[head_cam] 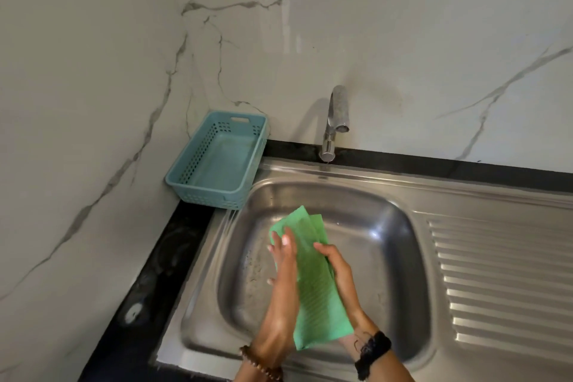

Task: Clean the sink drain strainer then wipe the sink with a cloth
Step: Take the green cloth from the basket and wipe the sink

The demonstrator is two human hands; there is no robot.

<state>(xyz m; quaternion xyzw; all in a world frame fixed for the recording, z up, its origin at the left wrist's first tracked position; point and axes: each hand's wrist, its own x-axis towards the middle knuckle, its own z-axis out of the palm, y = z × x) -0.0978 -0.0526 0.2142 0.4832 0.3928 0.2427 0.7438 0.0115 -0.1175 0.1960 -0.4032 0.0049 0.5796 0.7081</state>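
Green cloth (313, 285) is up over the basin of the stainless sink (387, 242), folded into a long strip and sandwiched between both hands. Risk first: the strip is only pressed, not properly gripped on the left side, so if those palms part unevenly it may slip and drop into the basin, or the fold may fall open and leave a loose, floppy pad that wipes badly. The far end sticks up free beyond the fingers, and that flap looks likeliest to unfold. Another worry, as a judgement: the drain strainer can't be made out, since the hands and cloth cover the middle of the basin, so whether it's seated and clean is unknown; wiping over a loose one could knock it.

Now the grip. Left hand (283, 282): fingers straight and spread, flat against the cloth's left face, pressing rather than clasping. Right hand (339, 273): fingers curled around the cloth's right edge, clamped on it, thumb side hidden behind the fabric. The cloth hangs between them, clear of the metal as far as I can tell.

Blue basket (217, 161) sits on the dark desk (145, 288) at the sink's back-left corner, tap (336, 121) behind the basin, not visibly running.
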